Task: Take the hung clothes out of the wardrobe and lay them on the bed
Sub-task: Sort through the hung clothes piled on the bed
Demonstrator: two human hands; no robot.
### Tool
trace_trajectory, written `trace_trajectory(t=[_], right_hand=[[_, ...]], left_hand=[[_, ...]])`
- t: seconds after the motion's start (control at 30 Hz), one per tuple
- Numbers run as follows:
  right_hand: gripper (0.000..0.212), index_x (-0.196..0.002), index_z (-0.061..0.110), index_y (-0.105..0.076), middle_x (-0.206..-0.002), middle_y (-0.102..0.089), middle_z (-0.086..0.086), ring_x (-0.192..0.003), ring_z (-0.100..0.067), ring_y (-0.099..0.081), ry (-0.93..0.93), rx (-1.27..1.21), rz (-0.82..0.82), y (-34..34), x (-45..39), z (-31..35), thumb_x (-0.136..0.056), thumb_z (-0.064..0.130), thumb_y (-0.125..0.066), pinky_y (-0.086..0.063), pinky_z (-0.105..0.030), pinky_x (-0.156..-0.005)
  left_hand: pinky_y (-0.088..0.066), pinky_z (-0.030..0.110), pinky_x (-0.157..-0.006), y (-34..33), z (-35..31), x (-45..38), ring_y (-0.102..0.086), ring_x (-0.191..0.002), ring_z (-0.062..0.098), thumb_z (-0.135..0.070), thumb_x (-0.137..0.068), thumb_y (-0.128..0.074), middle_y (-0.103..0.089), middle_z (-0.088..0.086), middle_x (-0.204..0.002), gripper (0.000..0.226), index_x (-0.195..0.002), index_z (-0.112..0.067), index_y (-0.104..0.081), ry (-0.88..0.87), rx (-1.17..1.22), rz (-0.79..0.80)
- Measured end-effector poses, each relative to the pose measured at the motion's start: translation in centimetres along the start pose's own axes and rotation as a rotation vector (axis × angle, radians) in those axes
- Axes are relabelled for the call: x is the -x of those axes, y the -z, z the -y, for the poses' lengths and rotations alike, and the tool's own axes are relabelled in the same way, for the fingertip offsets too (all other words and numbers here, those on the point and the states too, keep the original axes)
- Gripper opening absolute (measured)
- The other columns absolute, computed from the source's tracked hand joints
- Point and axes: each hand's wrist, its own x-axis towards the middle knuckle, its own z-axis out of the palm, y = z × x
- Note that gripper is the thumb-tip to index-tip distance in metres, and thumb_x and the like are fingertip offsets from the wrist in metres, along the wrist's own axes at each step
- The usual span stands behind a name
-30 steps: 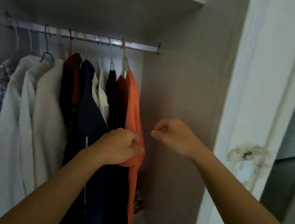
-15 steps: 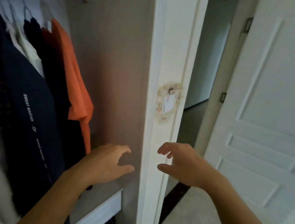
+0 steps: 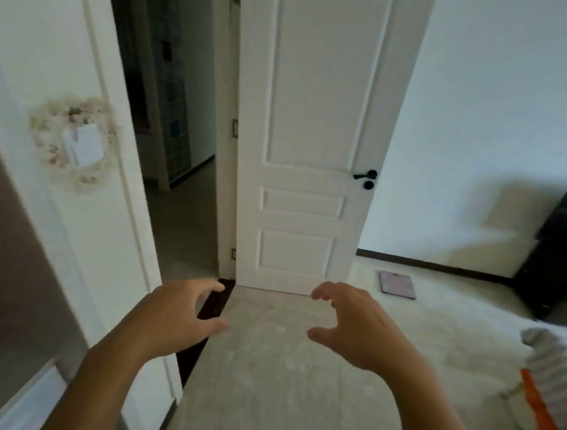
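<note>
Both hands hover in front of me over the floor, holding nothing. My left hand [image 3: 177,315] has its fingers curled and apart, close to the wardrobe's white side panel [image 3: 79,224]. My right hand [image 3: 351,327] is likewise empty with spread fingers. Only the wardrobe's brown inner wall [image 3: 2,241] shows at the far left; the hung clothes are out of sight. At the right edge lies the bed's corner [image 3: 528,418] with grey striped and orange cloth [image 3: 555,386] on it.
A white room door [image 3: 310,131] stands open straight ahead, with a dark hallway [image 3: 172,102] to its left. A lace-framed note [image 3: 75,143] hangs on the wardrobe panel. A flat scale [image 3: 396,283] lies on the pale floor. A black cabinet [image 3: 560,249] stands at the right wall.
My view has swung right, away from the hanging rail to the room door and bed. My left hand let go of the orange garment, and both hands dropped lower, empty.
</note>
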Motion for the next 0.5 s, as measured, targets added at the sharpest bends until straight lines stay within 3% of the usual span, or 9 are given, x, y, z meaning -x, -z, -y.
trace_trajectory(t=[0.23,0.5], right_hand=[[0.06,-0.138,0.03,-0.043,-0.138,-0.05,0.009,-0.123,-0.012,-0.049,-0.264,0.008,-0.071,4.4,8.5,-14.4,-0.086,0.043,-0.069,-0.041,-0.03,-0.103],[0.063,-0.14,0.031,-0.042,-0.141,-0.048,0.008,-0.123,-0.012,-0.049,-0.463,-0.007,-0.151,9.9,18.6,-30.7,-0.085,0.044,-0.07,-0.04,-0.029,-0.103]], left_hand=[[-0.042,0.034,-0.105,-9.4,-15.6,-4.6,-0.049,-0.127,0.012,-0.059,-0.077,-0.069,-0.051,-0.012,-0.141,0.07,-0.139,-0.039,-0.044,-0.255,-0.135,0.109],[-0.043,0.033,-0.104,-20.8,-33.0,-6.3,-0.051,-0.125,0.008,-0.056,-0.073,-0.074,-0.054,-0.015,-0.138,0.068,-0.134,-0.038,-0.052,-0.447,-0.094,0.211]])
